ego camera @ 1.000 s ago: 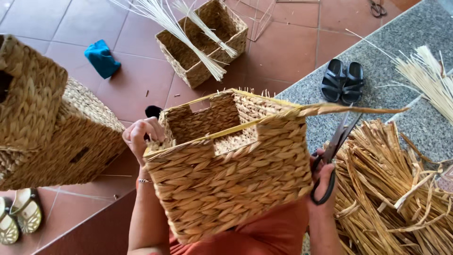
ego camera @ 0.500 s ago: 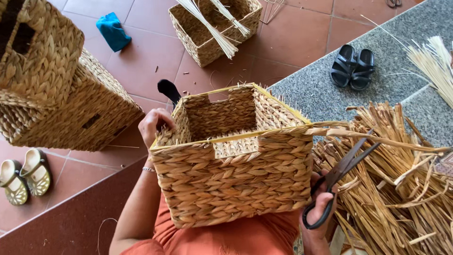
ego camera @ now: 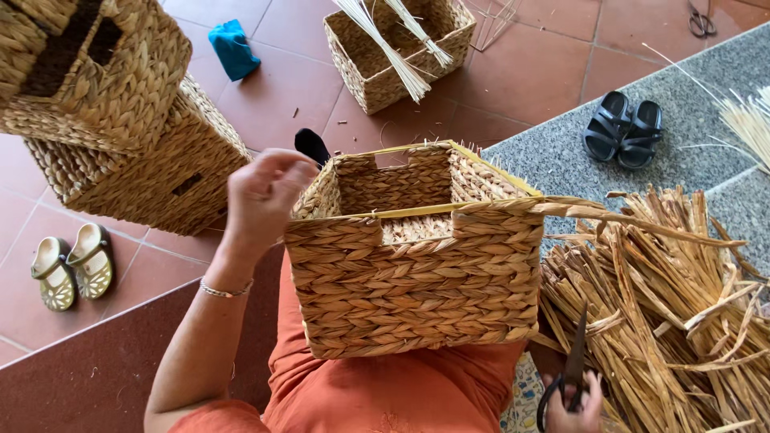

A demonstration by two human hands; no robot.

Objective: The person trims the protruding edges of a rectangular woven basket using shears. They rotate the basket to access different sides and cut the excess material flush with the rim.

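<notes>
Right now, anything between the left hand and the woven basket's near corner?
Nothing visible. The left hand hovers beside the woven basket at its left rim corner; only open air shows between them. The right hand holds scissors low.

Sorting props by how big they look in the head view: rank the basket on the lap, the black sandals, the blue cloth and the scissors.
1. Basket on the lap, nearest the camera.
2. Black sandals.
3. Scissors and blue cloth look alike; unranked.

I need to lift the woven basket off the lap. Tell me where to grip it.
Grip the woven basket by the notched handle cut-out in its near wall, coming from above; a matching notch shows in the far wall. The rim is stiff and open-topped. The left hand is already by its left corner; the right hand holds scissors.
</notes>
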